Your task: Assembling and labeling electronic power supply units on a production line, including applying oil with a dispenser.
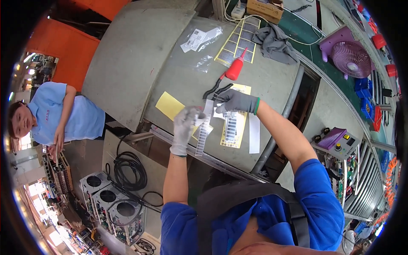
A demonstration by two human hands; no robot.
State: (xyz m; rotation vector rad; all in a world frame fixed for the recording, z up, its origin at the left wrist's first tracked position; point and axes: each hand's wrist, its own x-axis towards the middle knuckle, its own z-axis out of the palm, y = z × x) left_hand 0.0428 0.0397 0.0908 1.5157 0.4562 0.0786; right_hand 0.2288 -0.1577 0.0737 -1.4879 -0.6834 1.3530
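My left hand (185, 127), in a pale glove, is closed on a white label strip (203, 138) with a row of dark printed labels, which hangs down from the fingers. Beside it, my right hand (240, 102), in a dark grey glove with a green cuff, has its fingers drawn together near the strip's upper end. Whatever it pinches is too small to make out. Black curved tool handles (209, 92) show just past its fingertips. Under the right hand lies a yellow-edged label sheet (230, 131), with a narrow white strip (254, 135) beside it.
A yellow sheet (170, 105) lies to the left. Farther off are a red squeeze bottle (235, 68), clear plastic bags (204, 40), more label sheets (242, 38) and a grey cloth (274, 42). A purple fan (350, 58) stands far right. A person (63, 111) in light blue is at left.
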